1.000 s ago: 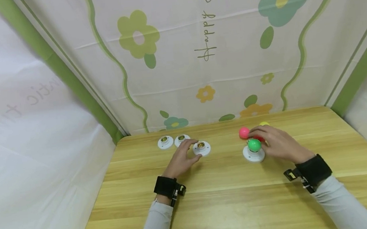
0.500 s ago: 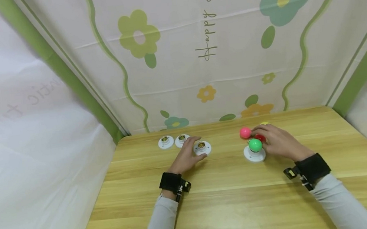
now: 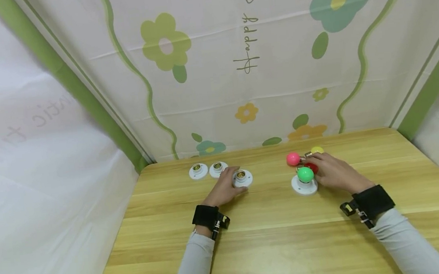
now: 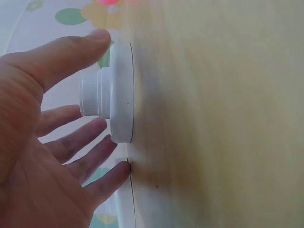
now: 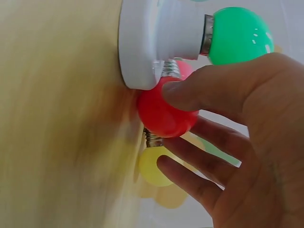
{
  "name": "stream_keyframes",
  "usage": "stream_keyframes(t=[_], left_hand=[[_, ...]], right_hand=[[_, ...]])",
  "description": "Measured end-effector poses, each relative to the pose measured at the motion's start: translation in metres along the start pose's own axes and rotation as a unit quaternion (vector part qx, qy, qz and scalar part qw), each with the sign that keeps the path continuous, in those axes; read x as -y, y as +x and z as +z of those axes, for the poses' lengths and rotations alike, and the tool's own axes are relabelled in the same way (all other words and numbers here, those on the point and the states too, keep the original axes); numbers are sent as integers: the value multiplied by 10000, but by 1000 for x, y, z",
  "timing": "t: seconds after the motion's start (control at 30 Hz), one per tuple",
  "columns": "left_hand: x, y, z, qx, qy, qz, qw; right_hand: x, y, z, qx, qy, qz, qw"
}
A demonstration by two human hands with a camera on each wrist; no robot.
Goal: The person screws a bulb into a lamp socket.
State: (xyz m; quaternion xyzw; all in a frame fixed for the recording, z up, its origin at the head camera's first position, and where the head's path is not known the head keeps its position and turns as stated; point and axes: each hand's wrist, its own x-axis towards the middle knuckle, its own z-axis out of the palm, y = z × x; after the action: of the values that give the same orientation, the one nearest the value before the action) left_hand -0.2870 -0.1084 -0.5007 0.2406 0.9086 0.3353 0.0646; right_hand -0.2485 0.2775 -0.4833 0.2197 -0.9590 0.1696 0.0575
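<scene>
bulb pickup appears underway: red bulb (image 5: 164, 118) is pinched by right hand (image 3: 333, 171); left hand (image 3: 223, 189) is spread around mid-frame socket (image 3: 245, 180), ungripped; lifting past green bulb (image 3: 305, 174) seems required.

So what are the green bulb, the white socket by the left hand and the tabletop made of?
Green bulb: glossy glass or plastic, judging by its bright highlights; the collar's silvery shine suggests metal. White socket: smooth, satiny plastic or ceramic, with a brassy lining that looks metallic. Tabletop: softly glossy with wood grain, real wood or laminate.
</scene>
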Motion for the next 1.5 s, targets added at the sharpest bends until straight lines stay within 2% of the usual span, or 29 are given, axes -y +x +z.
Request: stream_keyframes(t=[0.47,0.6,0.83,1.0,1.23,1.5], left_hand=[[1,-2,0,104,-296,-126,9994],[3,-2,1,157,-193,-166,9996],[2,-2,1,259,300,-155,9991],[1,-2,1,250,179,-120,9995],[2,-2,2,267,35,-36,9996],[-1,-4,0,315,-158,-47,9994]], right_hand=[[-5,-1,7,-201,190,-65,9996],[-5,-1,7,-261,211,-88,9994],[-5,0,7,-279,244,-4,9993],[-3,1,5,-297,292,-19,9991],[-3,3,1,-245,280,177,9992],[0,4,-2,-780,88,-330,9964]])
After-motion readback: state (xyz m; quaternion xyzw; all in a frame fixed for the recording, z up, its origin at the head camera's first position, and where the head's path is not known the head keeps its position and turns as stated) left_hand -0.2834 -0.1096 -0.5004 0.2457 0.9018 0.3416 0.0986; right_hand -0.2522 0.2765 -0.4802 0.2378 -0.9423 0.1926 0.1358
